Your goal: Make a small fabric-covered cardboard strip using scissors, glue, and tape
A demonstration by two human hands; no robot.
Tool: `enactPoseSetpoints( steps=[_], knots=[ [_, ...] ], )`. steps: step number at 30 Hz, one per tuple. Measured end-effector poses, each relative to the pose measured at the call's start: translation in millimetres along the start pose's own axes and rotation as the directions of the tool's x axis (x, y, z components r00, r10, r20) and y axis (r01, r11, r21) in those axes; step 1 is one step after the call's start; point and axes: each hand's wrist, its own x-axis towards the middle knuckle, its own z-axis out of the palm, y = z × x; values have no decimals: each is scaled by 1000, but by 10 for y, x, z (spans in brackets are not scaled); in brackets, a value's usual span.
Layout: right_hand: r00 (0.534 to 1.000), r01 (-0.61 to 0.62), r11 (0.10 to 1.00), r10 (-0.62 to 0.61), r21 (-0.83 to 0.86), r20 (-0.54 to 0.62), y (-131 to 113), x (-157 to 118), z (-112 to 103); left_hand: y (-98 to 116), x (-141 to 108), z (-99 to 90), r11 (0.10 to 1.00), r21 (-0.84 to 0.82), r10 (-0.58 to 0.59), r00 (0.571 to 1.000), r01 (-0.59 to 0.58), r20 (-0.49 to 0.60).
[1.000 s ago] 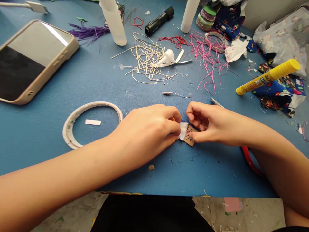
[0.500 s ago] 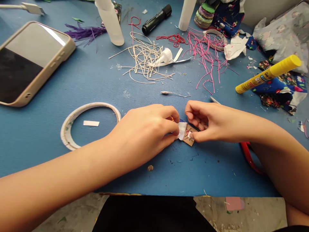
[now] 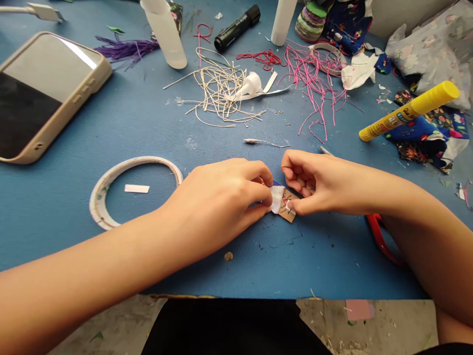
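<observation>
My left hand (image 3: 236,197) pinches a small brown cardboard piece (image 3: 287,213) with a white fabric flap (image 3: 277,198) at its left part. Blue material shows along the top edge, and my fingers hide the rest. Dark and red marks are drawn on the card. My right hand (image 3: 310,182) has its fingers curled, with the thumb pressing a small white tape piece (image 3: 290,207) on the card's right side. Left of my left hand lies a white tape roll (image 3: 99,204) with a short white strip (image 3: 136,189) inside its ring. Red-handled scissors (image 3: 380,241) lie partly under my right forearm.
A phone (image 3: 81,98) rests at left. Behind my hands are cream cords (image 3: 218,93), pink cords (image 3: 310,84), a black marker (image 3: 236,28) and a white bottle (image 3: 166,39). A yellow glue stick (image 3: 406,112) leans at right near fabric scraps (image 3: 424,133). The table edge (image 3: 258,299) is close.
The whole view has shifted slightly, so things sit a little farther left. My right thumb stays on the white tape piece, which looks slightly more tilted. My left hand keeps its pinch.
</observation>
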Motion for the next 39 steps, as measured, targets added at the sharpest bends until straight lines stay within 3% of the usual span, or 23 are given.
enactPoseSetpoints(
  steps=[4,9,11,39],
  knots=[
    [1000,8,1000,-8,-4,3,2,-6,-11,-2,0,-4,1000,5,-6,1000,5,9],
    [998,0,972,-15,236,64,37,23,-31,12,7,4,1000,4,-15,1000,15,11],
    [997,-2,966,-18,259,75,44,29,-39,17,10,5,1000,0,-15,1000,15,13],
    [1000,21,1000,-21,-24,9,24,34,-32,9,6,6,1000,10,14,1000,-14,-23]
  ],
)
